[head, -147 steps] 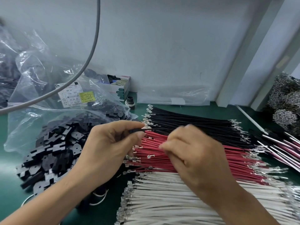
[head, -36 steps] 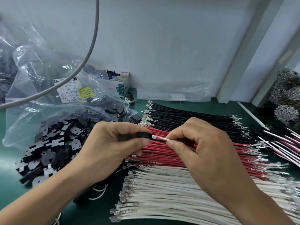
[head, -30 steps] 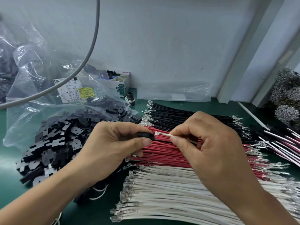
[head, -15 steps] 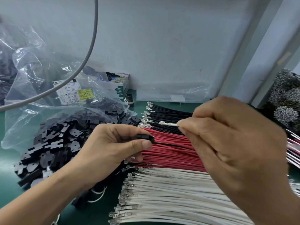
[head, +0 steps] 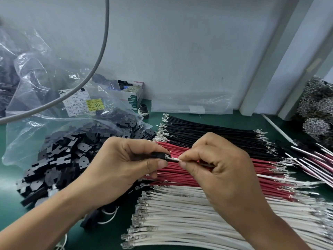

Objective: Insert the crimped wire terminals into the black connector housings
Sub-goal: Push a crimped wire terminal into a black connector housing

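Two hands meet over the wires in the head view, the only view there is. A clear bag (head: 59,98) at the left carries a white label (head: 76,101) reading in part "500 PCS", "26.04.25" and "27.06.24", with a small yellow sticker (head: 95,105) beside it whose handwriting is too small to read. Black housings (head: 59,159) spill from the bag's mouth onto the green bench (head: 10,177). Behind the bag stands an open white box (head: 132,95) with dark odds and ends inside; its print cannot be read.

The left hand (head: 122,170) pinches one housing (head: 159,156) between thumb and forefinger, above the red wires (head: 180,174). The right hand (head: 221,170) pinches a white wire (head: 175,159) between thumb and forefinger, just right of the housing. The wire's metal terminal (head: 168,157) sits at the housing's opening; how far in it is cannot be told.

Under the hands lie three flat rows: black wires (head: 207,130) farthest, the red ones in the middle, white wires (head: 180,222) nearest, all with metal terminals at their ends. At the far right lie finished leads (head: 317,156) with mixed colours, and grey mesh lumps (head: 317,109) sit behind them. A grey cable (head: 100,51) hangs across the upper left.
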The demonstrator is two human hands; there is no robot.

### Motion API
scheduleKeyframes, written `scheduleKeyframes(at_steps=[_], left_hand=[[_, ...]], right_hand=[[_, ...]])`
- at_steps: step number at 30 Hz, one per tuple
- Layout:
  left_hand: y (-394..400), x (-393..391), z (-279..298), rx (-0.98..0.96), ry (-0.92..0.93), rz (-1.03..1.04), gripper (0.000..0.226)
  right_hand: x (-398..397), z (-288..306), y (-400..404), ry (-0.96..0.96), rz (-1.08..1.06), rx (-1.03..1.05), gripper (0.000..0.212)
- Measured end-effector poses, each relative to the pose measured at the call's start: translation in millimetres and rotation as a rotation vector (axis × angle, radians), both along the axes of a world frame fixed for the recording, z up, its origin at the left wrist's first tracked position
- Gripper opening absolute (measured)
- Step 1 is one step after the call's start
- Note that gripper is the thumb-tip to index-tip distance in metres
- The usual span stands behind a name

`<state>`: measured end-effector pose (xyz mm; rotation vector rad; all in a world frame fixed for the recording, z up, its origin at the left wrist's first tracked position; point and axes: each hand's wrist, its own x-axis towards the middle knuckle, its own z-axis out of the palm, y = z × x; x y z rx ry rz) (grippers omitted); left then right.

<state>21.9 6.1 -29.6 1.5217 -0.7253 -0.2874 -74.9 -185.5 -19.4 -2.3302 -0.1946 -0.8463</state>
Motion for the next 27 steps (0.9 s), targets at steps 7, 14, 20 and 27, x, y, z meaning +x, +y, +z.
scheduleKeyframes(at_steps=[7, 14, 20, 27], left_hand=[[-1.6, -0.1, -7.6, 0.196, -0.282, 0.134, 0.017], [-2.1, -1.3, -8.9, 0.152, -0.264, 0.036, 0.017], [3.0, 8.5, -11.7, 0.094, -0.161, 0.031, 0.019], [0.4, 5.6, -12.2, 0.112, -0.187, 0.016, 0.016]], right_hand=[[-0.4, -2.0, 3.8, -0.162, -0.141, -0.481, 0.012], [1.7, -8.5, 6.8, -0.080, -0.014, -0.193, 0.009], [2.6, -3.4, -11.0, -0.018, -0.048, -0.192, 0.013], [5.8, -9.0, -4.8, -0.085, -0.048, -0.268, 0.020]])
